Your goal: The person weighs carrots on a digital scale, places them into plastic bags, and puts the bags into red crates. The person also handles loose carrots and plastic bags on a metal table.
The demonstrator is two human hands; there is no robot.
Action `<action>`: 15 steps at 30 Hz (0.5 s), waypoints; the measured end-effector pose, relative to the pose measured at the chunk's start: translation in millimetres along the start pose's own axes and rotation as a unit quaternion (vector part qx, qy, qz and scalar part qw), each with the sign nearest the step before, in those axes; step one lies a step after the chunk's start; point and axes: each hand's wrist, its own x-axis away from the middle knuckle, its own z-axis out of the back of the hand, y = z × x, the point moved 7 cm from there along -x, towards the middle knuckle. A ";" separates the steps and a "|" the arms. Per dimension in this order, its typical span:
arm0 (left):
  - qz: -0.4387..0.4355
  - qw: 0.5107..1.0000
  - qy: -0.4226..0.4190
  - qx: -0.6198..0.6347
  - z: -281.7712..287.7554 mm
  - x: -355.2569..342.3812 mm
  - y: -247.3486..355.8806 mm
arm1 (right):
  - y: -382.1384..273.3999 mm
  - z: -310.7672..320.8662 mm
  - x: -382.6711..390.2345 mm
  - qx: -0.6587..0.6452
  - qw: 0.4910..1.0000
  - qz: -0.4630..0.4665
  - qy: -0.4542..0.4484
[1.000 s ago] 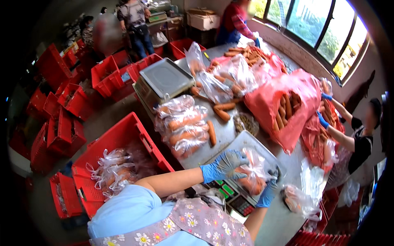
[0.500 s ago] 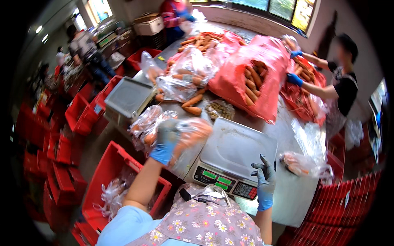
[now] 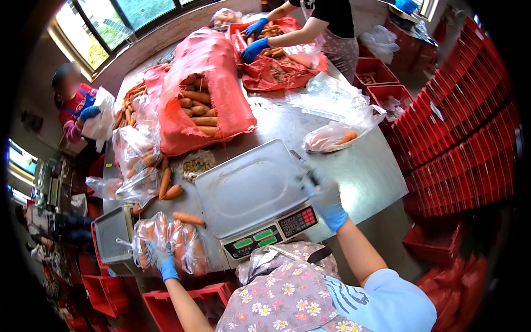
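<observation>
My left hand, in a blue and grey glove, lies on clear plastic bags of carrots at the left of the table. Its fingers look spread over the plastic. A digital scale stands in front of me with nothing on its grey platform. Beside the platform's right edge is my right hand, gloved the same way; motion smears its fingers. A single carrot lies between the bags and the scale. Beyond the scale's right corner rests a plastic bag with a carrot showing.
A large red sack of carrots stands behind the scale. A second scale is at the left edge. Red crates are stacked at right; another crate sits below the table. Blue-gloved co-workers stand at the far side and far left.
My view has swung to the right. My left hand has brought its bag of carrots down among the other bags. My right hand has moved to the platform's far right side.
</observation>
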 end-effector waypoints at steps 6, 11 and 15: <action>0.024 0.993 0.111 0.025 96.3 12.4 68.6 | 7.2 163.8 -80.0 0.328 0.844 0.053 0.422; -0.078 0.968 0.215 0.103 145.1 4.9 128.6 | 157.4 236.3 -195.9 0.200 0.963 -0.103 0.152; -0.053 0.965 0.182 0.181 159.2 9.5 131.1 | 94.4 166.1 -207.2 0.009 0.986 -0.164 -0.031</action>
